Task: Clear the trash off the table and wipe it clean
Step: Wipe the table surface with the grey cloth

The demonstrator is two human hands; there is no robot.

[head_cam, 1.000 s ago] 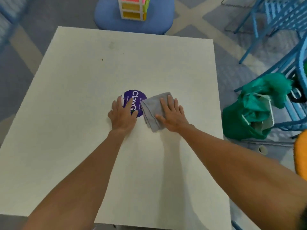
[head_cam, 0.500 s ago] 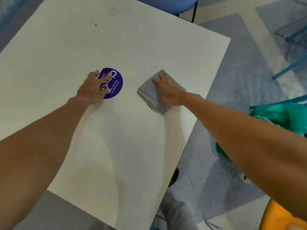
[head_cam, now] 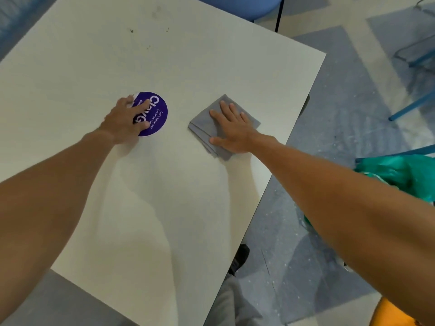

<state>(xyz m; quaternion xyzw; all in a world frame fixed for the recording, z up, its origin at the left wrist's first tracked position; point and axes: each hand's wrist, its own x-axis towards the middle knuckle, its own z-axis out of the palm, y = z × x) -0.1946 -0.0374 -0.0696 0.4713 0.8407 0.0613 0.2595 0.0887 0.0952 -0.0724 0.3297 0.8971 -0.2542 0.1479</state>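
Desk: a white rectangular desk (head_cam: 211,67) fills the left and centre of the frame, and its right edge runs diagonally down to the bottom centre.
Cloth: a grey folded cloth (head_cam: 202,124) lies flat on the desk at centre right, near the desk's right edge.
Right hand: the right hand (head_cam: 231,131) lies palm down on the cloth with fingers straight and spread and the thumb out to the lower left, gripping nothing.
Sticker: a round purple sticker with white lettering (head_cam: 159,115) sits on the desk left of centre.
Left hand: the left hand (head_cam: 123,124) rests on the sticker's left half, with fingers laid loosely across it and nothing clasped.
Specks: small dark specks (head_cam: 131,31) dot the desk at upper centre.
Surroundings: a crumpled green plastic bag (head_cam: 400,175) sits at the right edge, a blue chair seat (head_cam: 235,5) at top centre, and a dark shoe (head_cam: 241,256) under the desk edge at lower centre.
Change from a second ago: the cloth then lay just beside the sticker; now the two are well apart, the cloth having gone right with the right hand.
Change from half a second ago: cloth, sticker and left hand sit much as they did, but the right hand's fingers are spread wider.
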